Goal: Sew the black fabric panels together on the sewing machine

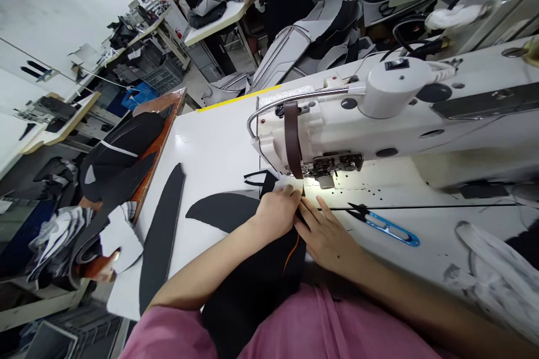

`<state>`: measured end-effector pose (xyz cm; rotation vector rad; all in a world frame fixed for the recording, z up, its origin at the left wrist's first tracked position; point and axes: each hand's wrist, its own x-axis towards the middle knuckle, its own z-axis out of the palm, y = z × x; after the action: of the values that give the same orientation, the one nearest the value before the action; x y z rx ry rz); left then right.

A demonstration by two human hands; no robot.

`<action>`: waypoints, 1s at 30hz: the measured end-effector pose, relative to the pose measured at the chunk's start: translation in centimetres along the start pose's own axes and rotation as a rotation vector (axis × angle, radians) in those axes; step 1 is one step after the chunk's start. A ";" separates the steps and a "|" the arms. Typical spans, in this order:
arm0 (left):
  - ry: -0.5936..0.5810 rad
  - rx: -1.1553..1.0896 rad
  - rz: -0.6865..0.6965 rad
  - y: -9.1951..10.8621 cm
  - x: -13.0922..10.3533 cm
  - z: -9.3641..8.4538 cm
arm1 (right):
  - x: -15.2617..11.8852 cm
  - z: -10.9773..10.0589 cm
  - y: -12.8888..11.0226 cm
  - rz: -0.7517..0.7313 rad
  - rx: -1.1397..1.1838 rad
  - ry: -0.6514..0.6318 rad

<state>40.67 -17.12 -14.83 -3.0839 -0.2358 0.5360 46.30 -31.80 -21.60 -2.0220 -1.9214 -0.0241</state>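
Black fabric [256, 275] lies across the front edge of the table and over the lap, with an orange thread on it. My left hand [278, 210] is closed on this fabric and a small white piece [290, 183], just in front of the needle area of the sewing machine [328, 123]. Beside it, my right hand [324, 230] rests on the fabric's right edge with its fingers stretched and somewhat apart. Blue thread snips [389, 227] lie to the right of my right hand.
A long black cut piece [162, 235] lies on the white table [210, 146] at the left. Beyond it a brown side table [158, 151] bears dark and white pieces. White plastic [497, 275] lies at the right. Two people are in the background.
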 end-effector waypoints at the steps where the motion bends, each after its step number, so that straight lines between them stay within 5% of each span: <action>1: -0.019 0.003 -0.008 0.0 0.2 -0.1 | 0.0 0.1 0.1 -0.014 -0.018 0.009; 14: -0.029 0.061 -0.018 0.2 1.6 -0.4 | -0.7 1.1 0.3 -0.198 -0.072 0.248; 22: -0.062 0.105 0.045 -0.3 2.4 -0.9 | 1.2 -0.3 0.4 -0.071 -0.129 0.069; 30: -0.070 0.091 0.067 -0.5 2.3 -1.8 | 1.5 1.4 -0.1 -0.085 -0.244 0.151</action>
<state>43.34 -16.23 -13.87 -2.9969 -0.1048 0.6392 45.97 -30.02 -22.47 -2.0184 -1.9871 -0.4400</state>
